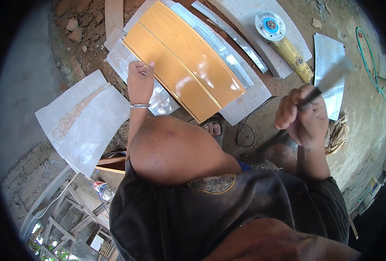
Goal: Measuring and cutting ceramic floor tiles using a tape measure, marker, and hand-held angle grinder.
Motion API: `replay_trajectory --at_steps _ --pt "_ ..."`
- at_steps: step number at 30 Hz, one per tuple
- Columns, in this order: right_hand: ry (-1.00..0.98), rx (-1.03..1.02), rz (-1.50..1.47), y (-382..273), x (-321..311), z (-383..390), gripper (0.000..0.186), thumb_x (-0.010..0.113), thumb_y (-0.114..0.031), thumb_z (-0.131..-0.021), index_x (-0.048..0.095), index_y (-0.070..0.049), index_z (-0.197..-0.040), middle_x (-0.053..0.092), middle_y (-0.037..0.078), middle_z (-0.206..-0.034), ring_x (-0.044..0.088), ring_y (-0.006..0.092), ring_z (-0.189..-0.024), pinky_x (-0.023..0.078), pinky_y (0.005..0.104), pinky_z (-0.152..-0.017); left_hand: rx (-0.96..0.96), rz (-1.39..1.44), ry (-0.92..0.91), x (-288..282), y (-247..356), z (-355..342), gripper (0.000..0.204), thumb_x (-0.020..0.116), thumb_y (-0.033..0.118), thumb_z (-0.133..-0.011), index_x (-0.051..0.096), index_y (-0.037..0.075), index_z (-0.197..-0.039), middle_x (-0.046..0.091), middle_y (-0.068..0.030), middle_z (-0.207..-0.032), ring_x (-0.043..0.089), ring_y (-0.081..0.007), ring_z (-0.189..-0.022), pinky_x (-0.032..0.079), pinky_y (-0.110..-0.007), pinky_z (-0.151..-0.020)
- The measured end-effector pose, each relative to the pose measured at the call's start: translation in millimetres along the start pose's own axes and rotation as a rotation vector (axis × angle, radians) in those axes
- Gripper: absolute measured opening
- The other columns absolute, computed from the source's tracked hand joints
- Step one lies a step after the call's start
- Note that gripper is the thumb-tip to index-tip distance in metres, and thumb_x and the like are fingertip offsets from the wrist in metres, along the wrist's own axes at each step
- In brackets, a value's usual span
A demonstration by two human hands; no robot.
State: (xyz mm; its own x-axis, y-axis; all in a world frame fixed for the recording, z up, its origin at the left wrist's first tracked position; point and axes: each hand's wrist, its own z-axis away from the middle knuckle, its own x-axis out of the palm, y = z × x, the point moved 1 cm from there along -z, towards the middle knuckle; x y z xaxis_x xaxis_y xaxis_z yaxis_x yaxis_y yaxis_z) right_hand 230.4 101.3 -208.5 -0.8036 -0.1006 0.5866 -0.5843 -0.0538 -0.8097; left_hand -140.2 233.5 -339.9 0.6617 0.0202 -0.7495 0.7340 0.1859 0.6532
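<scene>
The person's right hand [304, 115] was closed firmly, fingers wrapped around the dark handle of a flat, pale-bladed hand tool [326, 85]. The blade rose out of the fist, slanting away up and to the right; it was blurred, so its exact kind could not be told.

To the left of that fist, well apart from it, lay a glossy, orange-yellow, wood-grained panel [180, 56] with a lengthwise groove, set aslant on pale grey sheets. The left hand [140, 82], wearing a silver chain bracelet [140, 105], was at the panel's near left edge, fingers bent and thumb raised; whether it pinched or touched the panel could not be told.

Beyond the right fist, a yellow angle grinder [291, 54] with a toothed, blue-centred disc rested on a thick pale grey slab [236, 17]. Behind the blade lay a light grey rectangular sheet [325, 50], and just right of the right wrist, a crumpled tan cloth [339, 135]. Left of and below the left hand were overlapping grey-white sheets [82, 122].
</scene>
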Motion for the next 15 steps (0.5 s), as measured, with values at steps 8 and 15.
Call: replay_trajectory --at_steps 8,15 --pt "0.034 0.046 -0.016 -17.7 42.7 8.7 0.025 0.060 -0.028 -0.105 0.045 -0.007 -0.103 0.058 0.008 -0.067 0.057 0.0181 -0.057 0.051 0.0317 -0.050 -0.177 -0.116 -0.026 7.2 -22.1 9.4 0.052 0.078 0.034 -0.088 0.053 -0.002 -0.117 0.066 -0.0144 -0.086 0.065 -0.0310 -0.077 0.053 -0.042 -0.075" --pt "-0.159 -0.193 0.037 -15.1 42.3 17.6 0.024 0.064 -0.020 -0.102 0.047 -0.008 -0.113 0.063 0.011 -0.077 0.061 0.0212 -0.065 0.051 0.0356 -0.058 -0.024 -0.038 0.023 16.0 -19.1 4.8 0.053 0.078 0.032 -0.088 0.054 -0.003 -0.121 0.063 -0.0174 -0.100 0.063 -0.0303 -0.091 0.052 -0.041 -0.082"
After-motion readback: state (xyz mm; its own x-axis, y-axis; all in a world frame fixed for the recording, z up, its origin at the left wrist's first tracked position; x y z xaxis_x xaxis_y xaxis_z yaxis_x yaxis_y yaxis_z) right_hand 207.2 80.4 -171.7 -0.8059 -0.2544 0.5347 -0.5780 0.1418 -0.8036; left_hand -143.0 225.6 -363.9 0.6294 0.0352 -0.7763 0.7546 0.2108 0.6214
